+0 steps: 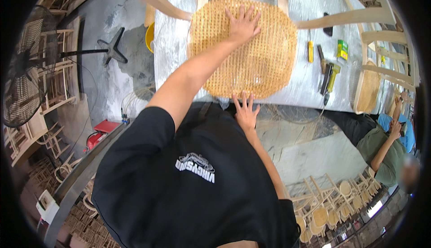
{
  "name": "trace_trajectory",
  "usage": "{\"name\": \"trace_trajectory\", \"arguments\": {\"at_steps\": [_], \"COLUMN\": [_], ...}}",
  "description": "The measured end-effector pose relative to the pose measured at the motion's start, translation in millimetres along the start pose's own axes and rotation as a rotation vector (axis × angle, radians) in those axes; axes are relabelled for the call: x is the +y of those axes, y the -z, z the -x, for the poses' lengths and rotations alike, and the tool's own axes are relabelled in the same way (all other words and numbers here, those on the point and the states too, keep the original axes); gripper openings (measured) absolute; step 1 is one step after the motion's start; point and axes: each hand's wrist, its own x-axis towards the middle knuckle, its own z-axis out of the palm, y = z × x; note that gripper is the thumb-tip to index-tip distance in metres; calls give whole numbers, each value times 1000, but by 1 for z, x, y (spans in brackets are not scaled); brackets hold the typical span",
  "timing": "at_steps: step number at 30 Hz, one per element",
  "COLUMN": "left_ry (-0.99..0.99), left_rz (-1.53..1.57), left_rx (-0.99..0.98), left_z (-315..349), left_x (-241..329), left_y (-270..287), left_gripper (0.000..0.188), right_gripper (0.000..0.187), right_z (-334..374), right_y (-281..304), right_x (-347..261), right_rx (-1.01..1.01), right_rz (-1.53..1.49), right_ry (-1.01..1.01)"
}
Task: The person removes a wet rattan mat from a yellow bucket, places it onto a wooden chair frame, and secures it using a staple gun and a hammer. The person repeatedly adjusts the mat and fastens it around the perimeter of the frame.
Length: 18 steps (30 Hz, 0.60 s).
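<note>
A woven cane chair seat [269, 55] with a pale wooden frame [341, 18] sits in front of me on a table [173, 46] covered in clear plastic film. My left hand [244, 25] lies flat on the far part of the weave, fingers spread. At the near edge of the seat rests my right hand [246, 112], its fingers stretched out and their tips touching the rim. Neither hand holds anything.
To the right lie a yellow utility knife [310, 51], a black and yellow-green air tool [331, 79] and a green-yellow box [342, 49]. Another chair [368, 86] stands at the table's right end, near a co-worker [388, 158]. A fan [27, 68] stands left.
</note>
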Motion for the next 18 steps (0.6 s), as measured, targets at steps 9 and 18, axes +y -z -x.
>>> {"name": "trace_trajectory", "arguments": {"at_steps": [9,18], "left_ry": [-10,-6], "left_rz": [-63,-67], "left_rx": [33,45], "left_z": [3,2], "left_x": [1,2], "left_y": [-13,-15], "left_gripper": [64,65], "right_gripper": [93,92], "right_z": [1,2], "right_y": [10,5], "right_x": [-4,-4], "right_rx": [-45,1], "right_rz": [-36,-37], "right_ry": [-4,-14]}}
